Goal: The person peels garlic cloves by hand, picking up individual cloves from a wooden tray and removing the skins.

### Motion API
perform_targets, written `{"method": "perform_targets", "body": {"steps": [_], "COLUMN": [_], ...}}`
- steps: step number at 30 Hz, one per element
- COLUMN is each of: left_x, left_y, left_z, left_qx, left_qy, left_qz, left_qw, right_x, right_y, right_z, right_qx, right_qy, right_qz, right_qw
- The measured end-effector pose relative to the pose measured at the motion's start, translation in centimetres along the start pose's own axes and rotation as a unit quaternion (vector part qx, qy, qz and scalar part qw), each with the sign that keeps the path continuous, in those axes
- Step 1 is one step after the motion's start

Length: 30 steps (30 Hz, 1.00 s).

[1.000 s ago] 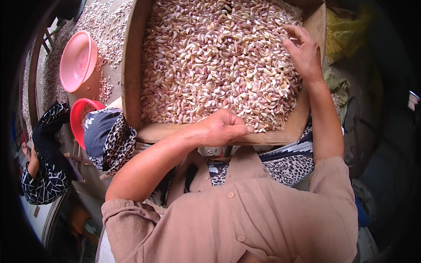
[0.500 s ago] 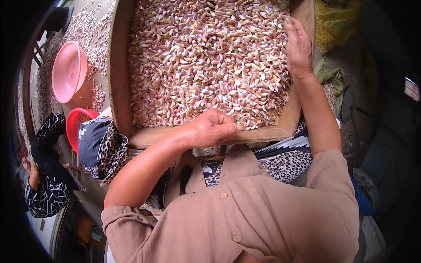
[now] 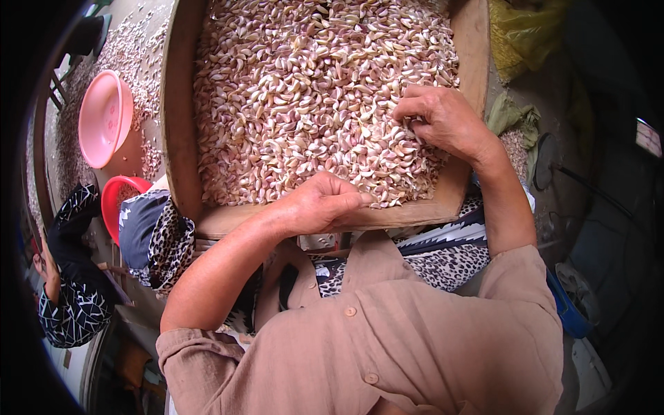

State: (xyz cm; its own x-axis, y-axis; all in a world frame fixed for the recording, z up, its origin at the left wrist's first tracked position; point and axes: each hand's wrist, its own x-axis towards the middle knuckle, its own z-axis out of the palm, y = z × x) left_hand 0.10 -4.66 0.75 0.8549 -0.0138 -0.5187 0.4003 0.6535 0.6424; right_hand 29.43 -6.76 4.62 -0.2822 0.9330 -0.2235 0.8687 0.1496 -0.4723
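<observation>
A wooden tray (image 3: 472,66) with raised sides holds a thick layer of garlic cloves (image 3: 311,104), pinkish-white and unpeeled. My left hand (image 3: 321,204) is closed over the tray's near rim, its thumb lying along the inner edge by the cloves. Over the right part of the cloves is my right hand (image 3: 446,121), palm down. Its fingers are bent but apart, pointing left, close to the cloves. I see nothing held between them, though the undersides of the fingers are hidden.
At left stand a pink basin (image 3: 106,119) and a red basin (image 3: 116,207), with many cloves scattered on the floor (image 3: 142,41). Another person's patterned sleeve (image 3: 76,311) shows at far left. A yellow bag (image 3: 529,38) lies at upper right; a blue container (image 3: 568,304) is lower right.
My right hand has come off the tray's right side and moved left and nearer, over the cloves. My left hand keeps its hold on the near rim. The tray has shifted slightly left in view.
</observation>
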Motion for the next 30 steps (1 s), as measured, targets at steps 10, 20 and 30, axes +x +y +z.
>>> {"method": "perform_targets", "body": {"steps": [10, 20, 30], "left_x": [0.0, 0.9, 0.9], "left_y": [0.5, -0.3, -0.1], "left_z": [0.0, -1.3, -1.2], "left_qx": [-0.031, -0.146, -0.226], "left_qy": [0.018, 0.079, 0.115], "left_qz": [-0.038, 0.042, 0.033], "left_qw": [0.999, 0.985, 0.967], "right_x": [0.0, 1.4, 1.6], "right_y": [0.4, -2.9, -6.2], "right_z": [0.6, -0.4, 2.3], "right_qx": [-0.003, 0.257, 0.204], "right_qy": [-0.014, 0.016, 0.114], "right_qz": [0.019, -0.03, -0.081], "right_qw": [1.0, 0.966, 0.969]}}
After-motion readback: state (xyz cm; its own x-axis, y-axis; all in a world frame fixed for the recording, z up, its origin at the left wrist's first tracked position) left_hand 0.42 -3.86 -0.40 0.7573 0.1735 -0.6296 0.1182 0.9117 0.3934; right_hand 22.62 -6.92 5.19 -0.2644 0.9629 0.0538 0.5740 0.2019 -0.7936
